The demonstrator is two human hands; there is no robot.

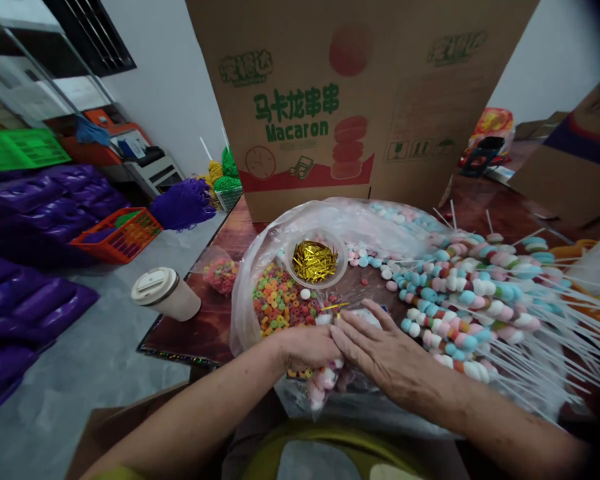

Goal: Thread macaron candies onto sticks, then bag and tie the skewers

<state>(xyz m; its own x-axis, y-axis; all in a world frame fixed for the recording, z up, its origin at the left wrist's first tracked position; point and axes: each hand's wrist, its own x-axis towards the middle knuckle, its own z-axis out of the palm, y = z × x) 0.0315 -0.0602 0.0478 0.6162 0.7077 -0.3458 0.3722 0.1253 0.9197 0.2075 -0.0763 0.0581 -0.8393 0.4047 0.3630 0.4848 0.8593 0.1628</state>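
Note:
Just in front of my body, my left hand (pixel 310 347) is closed around the gathered top of a clear bag of marshmallows (pixel 323 383), whose pink and white pieces hang below the fist. My right hand (pixel 380 347) meets it from the right, its fingertips pressed against the left fingers at a thin gold twist tie (pixel 335 307). Its thumb is hidden. Behind the hands is a round tub of gold twist ties (pixel 314 261). Colourful cereal rings (pixel 285 300) lie in a clear plastic bag left of it. Something white and shiny lies partly under the right fingers.
Many marshmallow skewers (pixel 470 313) with white sticks are piled at the right. Loose marshmallows (pixel 375 257) lie behind them. A large cardboard box (pixel 300 160) stands at the back. A lidded paper cup (pixel 167 293) and a small bag of red rings (pixel 220 275) stand near the left edge.

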